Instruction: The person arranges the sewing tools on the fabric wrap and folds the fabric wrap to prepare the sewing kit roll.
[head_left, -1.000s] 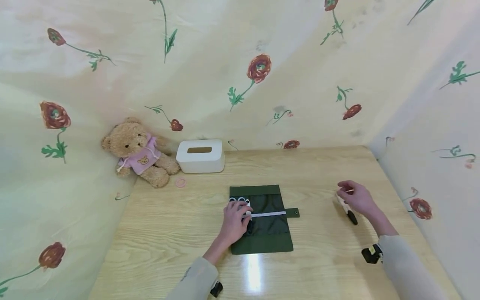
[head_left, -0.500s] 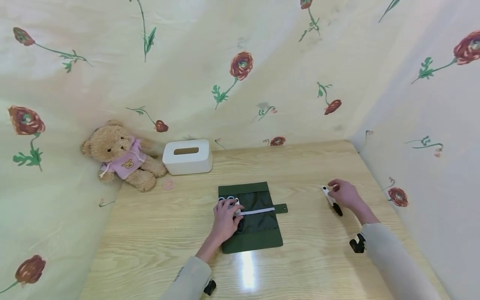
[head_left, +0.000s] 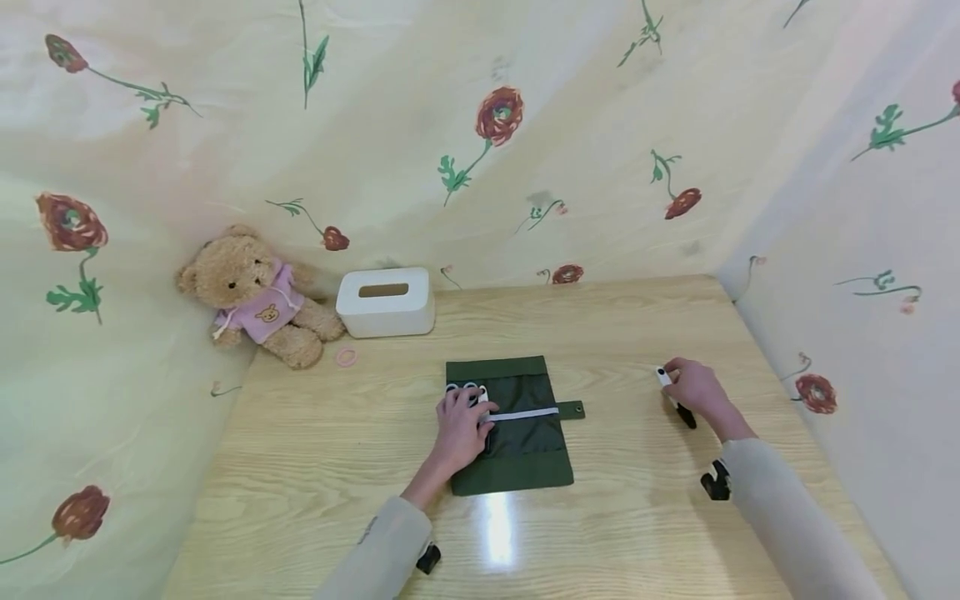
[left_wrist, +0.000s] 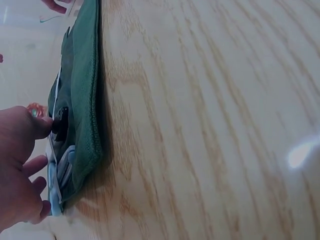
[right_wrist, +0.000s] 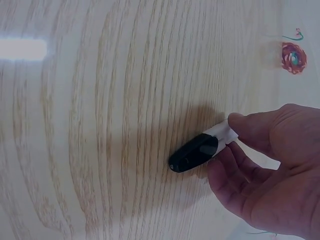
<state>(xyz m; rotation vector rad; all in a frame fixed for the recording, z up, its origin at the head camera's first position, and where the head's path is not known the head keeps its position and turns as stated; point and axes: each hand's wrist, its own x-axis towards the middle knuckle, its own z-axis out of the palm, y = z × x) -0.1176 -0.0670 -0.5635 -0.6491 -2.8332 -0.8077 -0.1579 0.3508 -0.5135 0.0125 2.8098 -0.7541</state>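
Observation:
A dark green pouch [head_left: 525, 433] lies unrolled on the table, a white elastic band across it and tools with ring handles tucked at its left side. My left hand [head_left: 459, 429] rests on those tools, fingers spread and bent; in the left wrist view the thumb of the hand [left_wrist: 20, 170] touches a black tool part [left_wrist: 61, 124] by the band. At the right, my right hand [head_left: 701, 392] pinches a white tool with a black end [head_left: 686, 416]. The right wrist view shows the hand [right_wrist: 280, 170] with its thumb and fingers around the white part, the black end [right_wrist: 194, 152] close above the wood.
At the back left a teddy bear [head_left: 266, 302] in a pink top leans on the wall beside a white tissue box [head_left: 386, 315]. A pink ring [head_left: 346, 357] lies in front of them. The pouch's strap [head_left: 572, 410] points right. Flowered walls border the table [head_left: 330, 467].
My right hand has closed its thumb and fingers on the white tool, which lay on the table beneath them. The left hand has stayed on the pouch's tools. The head view has shifted slightly.

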